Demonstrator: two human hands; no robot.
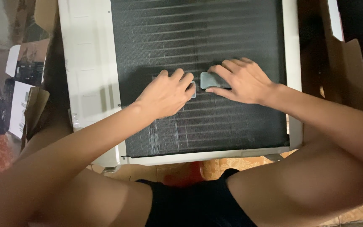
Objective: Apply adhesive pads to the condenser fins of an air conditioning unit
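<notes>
A white-framed unit [91,63] lies flat in front of me, its dark finned coil panel [206,126] facing up. My left hand [164,94] rests knuckles-up on the fins, fingers curled over a small grey rectangular piece [193,90] that peeks out at its fingertips. My right hand [242,80] lies just to the right, fingers pressing a second grey rectangular piece [209,80] flat on the coil. The two pieces sit close together, nearly touching. Pale scratch-like streaks [164,134] mark the fins below my left hand.
Brown cardboard flaps [345,67] stand along the right side of the unit and another flap [34,105] at the left. Papers and dark items [22,84] lie on the floor at far left. My knees and black shorts [198,201] fill the near edge.
</notes>
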